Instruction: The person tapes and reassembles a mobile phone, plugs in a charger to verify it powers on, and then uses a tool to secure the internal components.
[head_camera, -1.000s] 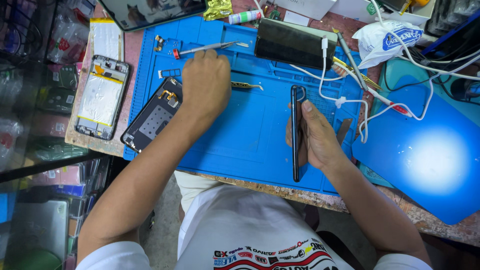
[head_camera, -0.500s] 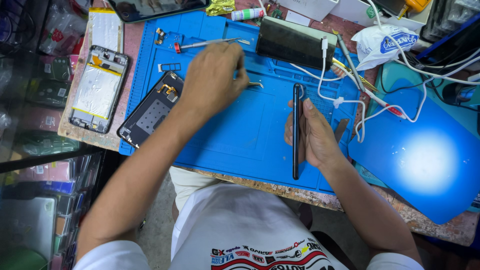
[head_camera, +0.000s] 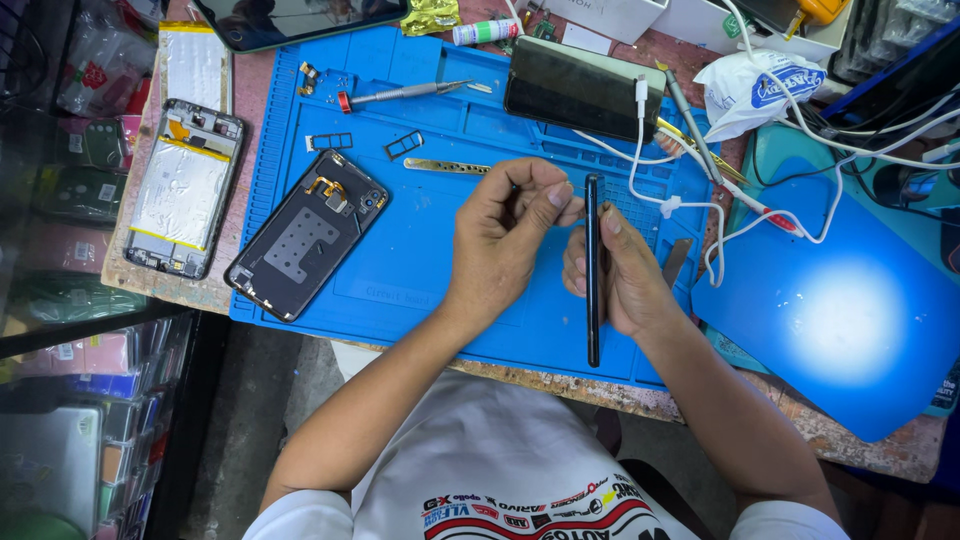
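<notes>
Two hands are working on a phone over the blue mat.
The right hand is gripping the phone on its edge; the left hand is pinching its upper side with closed fingers.

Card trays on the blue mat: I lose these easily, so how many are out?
2: one card tray beside the other, above the opened phone. More may be hidden.

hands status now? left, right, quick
Left hand: fingers pinched shut beside the thin dark phone body; what they pinch cannot be told.
Right hand: gripping that phone, held on edge.
</notes>
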